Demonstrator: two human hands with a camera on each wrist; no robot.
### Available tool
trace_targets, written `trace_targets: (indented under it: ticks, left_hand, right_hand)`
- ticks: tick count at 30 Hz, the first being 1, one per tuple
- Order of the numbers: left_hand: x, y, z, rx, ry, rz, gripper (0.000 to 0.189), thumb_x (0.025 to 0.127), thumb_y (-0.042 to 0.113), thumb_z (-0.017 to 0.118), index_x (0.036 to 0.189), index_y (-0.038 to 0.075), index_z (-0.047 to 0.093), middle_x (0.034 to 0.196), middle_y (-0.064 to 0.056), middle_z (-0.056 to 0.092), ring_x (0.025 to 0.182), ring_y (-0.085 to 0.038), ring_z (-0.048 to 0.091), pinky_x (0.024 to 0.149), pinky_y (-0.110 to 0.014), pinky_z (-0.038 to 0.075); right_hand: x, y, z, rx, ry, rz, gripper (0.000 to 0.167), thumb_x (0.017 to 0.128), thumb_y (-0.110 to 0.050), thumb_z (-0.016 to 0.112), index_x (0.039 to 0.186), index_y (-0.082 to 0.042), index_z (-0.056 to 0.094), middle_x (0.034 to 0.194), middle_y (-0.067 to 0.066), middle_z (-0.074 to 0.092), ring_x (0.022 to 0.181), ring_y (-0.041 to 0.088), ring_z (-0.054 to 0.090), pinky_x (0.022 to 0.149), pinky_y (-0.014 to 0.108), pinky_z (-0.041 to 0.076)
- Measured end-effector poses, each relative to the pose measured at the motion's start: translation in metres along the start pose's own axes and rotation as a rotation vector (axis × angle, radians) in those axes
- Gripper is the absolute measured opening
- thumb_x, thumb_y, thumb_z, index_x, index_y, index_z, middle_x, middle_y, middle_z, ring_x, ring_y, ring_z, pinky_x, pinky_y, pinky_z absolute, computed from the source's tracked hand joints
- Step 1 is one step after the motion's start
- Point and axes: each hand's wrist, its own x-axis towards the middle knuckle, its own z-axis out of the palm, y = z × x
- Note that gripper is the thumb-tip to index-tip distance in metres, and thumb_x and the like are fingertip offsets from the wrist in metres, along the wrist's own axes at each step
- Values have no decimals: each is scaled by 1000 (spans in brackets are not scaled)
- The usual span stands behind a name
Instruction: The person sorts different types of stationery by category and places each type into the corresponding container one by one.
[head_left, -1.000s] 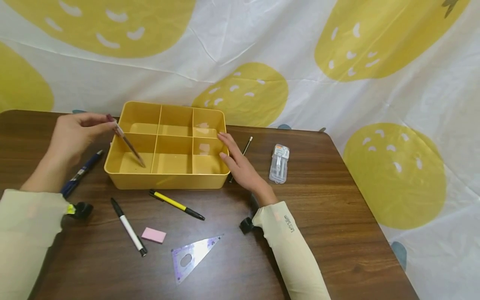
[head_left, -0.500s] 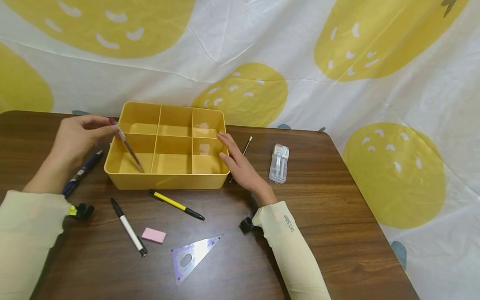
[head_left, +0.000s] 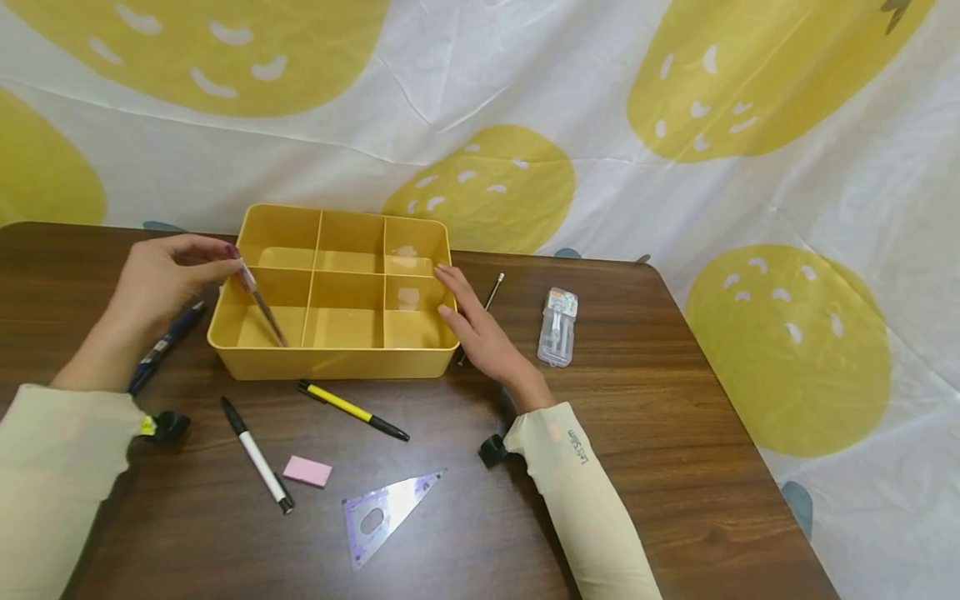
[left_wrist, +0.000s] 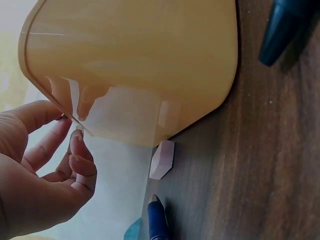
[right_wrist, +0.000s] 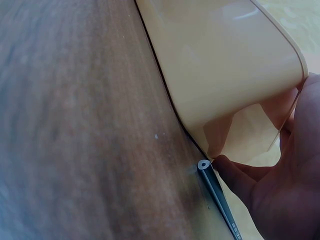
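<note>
The left hand (head_left: pixel 161 279) pinches a slim clear-barrelled pen (head_left: pixel 262 310) with a dark reddish-brown core near its upper end. The pen slants down into the front left compartment of a yellow divided box (head_left: pixel 337 364). In the left wrist view the left fingers stand right at the box's rim (left_wrist: pixel 47 95). The right hand (head_left: pixel 487 333) grips the box's right side, fingertips over the rim and other fingers against the outer wall, as the right wrist view shows. A pencil (head_left: pixel 493 292) lies close beside that hand, partly hidden by it.
In front of the box lie a yellow pen (head_left: pixel 348 405), a white marker (head_left: pixel 258 458), a pink eraser (head_left: pixel 307 471) and a set square (head_left: pixel 386 508). A blue pen (head_left: pixel 161 346) lies under the left forearm's side. A clear case (head_left: pixel 558 327) is at right; a pale block (left_wrist: pixel 162 159) sits beside the box.
The left hand has shifted slightly right with the pen, whose upper end has moved right and down, making it steeper. The right hand and box stay put.
</note>
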Motion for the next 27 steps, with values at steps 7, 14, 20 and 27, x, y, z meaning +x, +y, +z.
trace_targets:
  ticks: [7,14,20,27]
  left_hand:
    - [-2,1,0,-3,-12,9,23,83,30,76,99,14,71,80,23,64,74,-7,51,53,-24,39]
    - [-2,-1,1,7,-14,38,29,84,26,76,107,9,69,80,22,64,69,-7,48,50,-24,35]
    - [-3,-2,1,45,-8,77,38,85,23,75,115,3,64,80,20,63,69,-8,50,51,-23,36]
    - [-4,-2,2,62,-4,83,40,85,23,75,114,-1,63,80,21,63,73,-5,52,57,-20,38]
  right_hand:
    - [-1,-1,0,5,1,-5,49,103,-5,38,148,3,24,157,16,14,144,28,5,114,36,9]
    - [1,11,1,3,-5,2,50,102,-6,38,149,1,23,157,15,13,144,25,5,114,34,9]
    - [5,41,6,-19,18,-40,50,104,-14,39,151,-7,24,158,11,13,143,11,5,114,36,10]
    - [3,37,6,-29,17,-28,50,104,-15,38,152,-11,23,158,10,13,143,10,4,114,36,10]
